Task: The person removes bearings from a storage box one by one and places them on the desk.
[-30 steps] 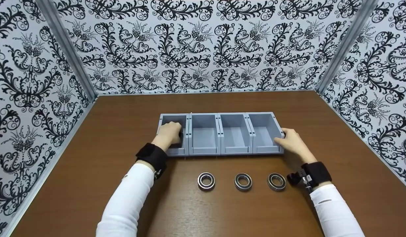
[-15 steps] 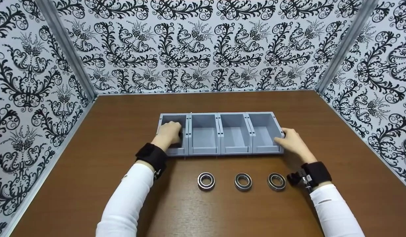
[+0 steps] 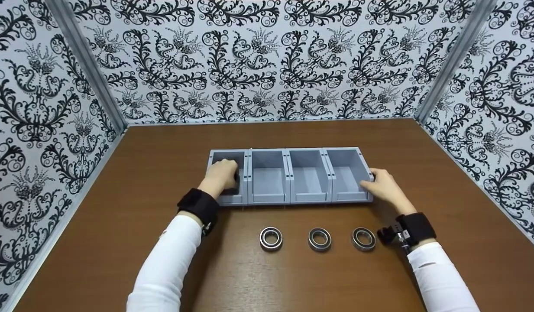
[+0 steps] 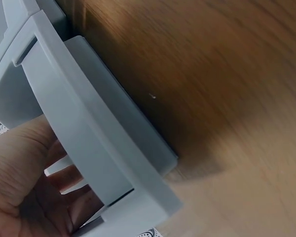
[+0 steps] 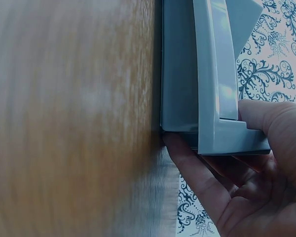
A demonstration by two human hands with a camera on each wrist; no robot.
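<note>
A row of grey-blue storage bins (image 3: pixel 269 199) stands joined on the table. My left hand (image 3: pixel 221 175) reaches into the leftmost bin, its fingers curled. In the left wrist view, the bin's front wall (image 4: pixel 79 118) covers part of that hand (image 4: pixel 19 173), so I cannot tell whether it holds anything. At the other end, my right hand (image 3: pixel 383 186) grips the side wall of the rightmost bin (image 5: pixel 212 98), thumb inside and fingers along the outside. Three ball bearings lie flat before the row: a left one (image 3: pixel 271 247), a middle one (image 3: pixel 319 247) and a right one (image 3: pixel 364 247).
The brown wooden table (image 3: pixel 163 143) extends around the bins. Patterned panels (image 3: pixel 267 65) enclose it at the back and on both sides. The right wrist's black band and camera (image 3: pixel 388 235) hang close to the right bearing.
</note>
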